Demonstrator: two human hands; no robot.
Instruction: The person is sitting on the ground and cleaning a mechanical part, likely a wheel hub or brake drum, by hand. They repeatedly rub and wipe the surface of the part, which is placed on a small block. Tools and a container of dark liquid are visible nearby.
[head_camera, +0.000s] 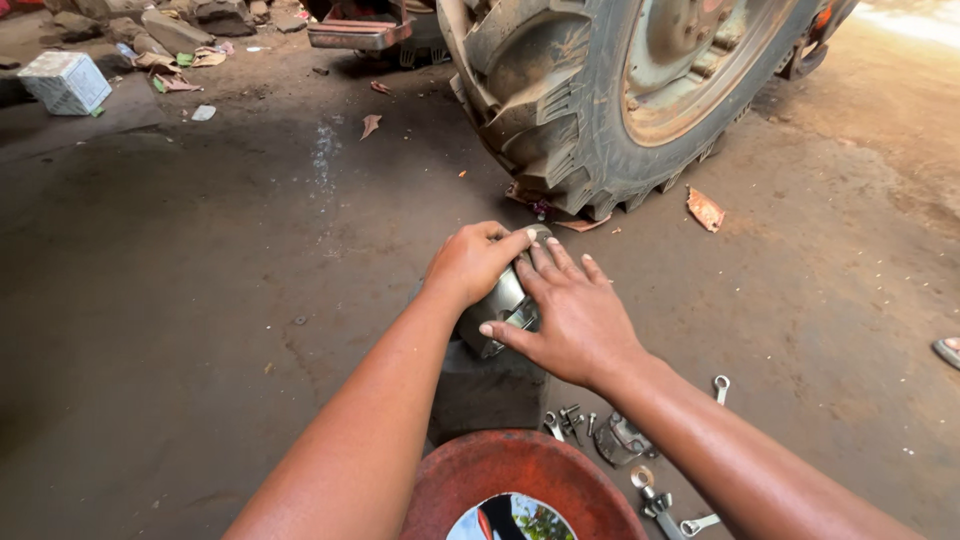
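Note:
Both of my hands are on a shiny cylindrical metal part (503, 308) that rests on a dark block (487, 390) on the ground. My left hand (472, 261) wraps over its top from the left, fingers curled around it. My right hand (567, 315) lies against its right side, fingers spread and thumb pressing the part's lower end. Most of the part is hidden under the two hands.
A large muddy tractor tyre (560, 100) stands just beyond. Several wrenches and small metal pieces (620, 440) lie on the oily ground at lower right. A rusty red round bowl (520, 485) sits at the bottom edge. Rubble and a white block (65, 82) lie far left.

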